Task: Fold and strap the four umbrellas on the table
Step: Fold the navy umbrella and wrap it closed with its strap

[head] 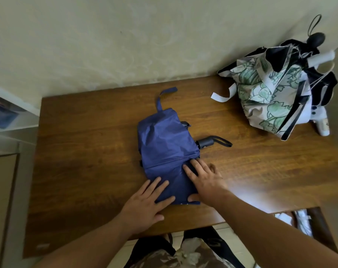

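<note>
A blue umbrella [165, 144] lies collapsed and spread flat in the middle of the wooden table [83, 151]. Its blue strap [164, 95] points toward the wall, and its black handle [205, 142] with a wrist loop sticks out to the right. My left hand [145, 202] lies flat with straight fingers on the near left part of the fabric. My right hand [201, 176] presses flat on the near right part, its thumb at the fabric's near edge. A pile of unfolded umbrellas [270, 93], floral green-and-white and black, sits at the table's far right corner.
A beige wall runs along the table's far edge. A white handle [322, 125] pokes out of the pile toward the right edge. White shelving [7, 117] stands to the left. A lower surface with white items [299, 221] sits at the near right.
</note>
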Demonstrator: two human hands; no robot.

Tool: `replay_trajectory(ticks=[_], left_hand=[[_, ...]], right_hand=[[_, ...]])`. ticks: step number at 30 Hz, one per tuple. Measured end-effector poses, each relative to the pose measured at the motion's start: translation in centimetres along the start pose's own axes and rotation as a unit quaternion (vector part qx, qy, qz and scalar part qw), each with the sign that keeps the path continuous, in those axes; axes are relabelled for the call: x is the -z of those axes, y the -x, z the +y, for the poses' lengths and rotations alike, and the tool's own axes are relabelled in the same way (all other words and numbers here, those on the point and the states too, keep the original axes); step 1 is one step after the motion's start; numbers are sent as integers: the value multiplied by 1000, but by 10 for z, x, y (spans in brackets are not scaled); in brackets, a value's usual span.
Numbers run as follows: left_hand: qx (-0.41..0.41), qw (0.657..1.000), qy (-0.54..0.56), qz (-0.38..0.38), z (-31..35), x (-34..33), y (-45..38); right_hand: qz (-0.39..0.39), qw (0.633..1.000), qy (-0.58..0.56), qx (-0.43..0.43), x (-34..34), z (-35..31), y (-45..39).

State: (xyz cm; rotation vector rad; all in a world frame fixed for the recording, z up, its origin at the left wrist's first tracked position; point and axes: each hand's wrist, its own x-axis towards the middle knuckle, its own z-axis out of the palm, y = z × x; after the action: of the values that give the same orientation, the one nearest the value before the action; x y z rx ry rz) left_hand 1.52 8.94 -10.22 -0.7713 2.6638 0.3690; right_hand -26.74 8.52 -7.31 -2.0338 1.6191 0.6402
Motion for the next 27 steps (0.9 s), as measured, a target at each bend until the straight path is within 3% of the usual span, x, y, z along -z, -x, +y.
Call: replay_trajectory(ticks=[4, 10, 13, 17, 23, 25, 27], left_hand=[[4, 1000, 11, -3, -10, -1, 18], [65, 990, 94, 85, 8, 48, -34], [115, 980, 156, 38, 8, 62, -59], [177, 980, 82, 26, 6, 55, -53], [181, 983, 24, -2, 20, 33, -36], [185, 983, 14, 0, 21, 27, -36], [174, 984, 10, 34, 18, 23, -37]], right_hand=[[-8, 1000, 11, -7, -8, 0, 5], [-30, 999, -7, -37, -8, -3, 10], [-39, 998, -13, -51, -7, -3, 10], [-44, 994, -30, -91, -11, 6, 14], [-79, 992, 0, -96, 7, -10, 14], [-34, 997, -19, -63, 24, -26, 14], [64, 997, -50, 5, 33, -39, 11]])
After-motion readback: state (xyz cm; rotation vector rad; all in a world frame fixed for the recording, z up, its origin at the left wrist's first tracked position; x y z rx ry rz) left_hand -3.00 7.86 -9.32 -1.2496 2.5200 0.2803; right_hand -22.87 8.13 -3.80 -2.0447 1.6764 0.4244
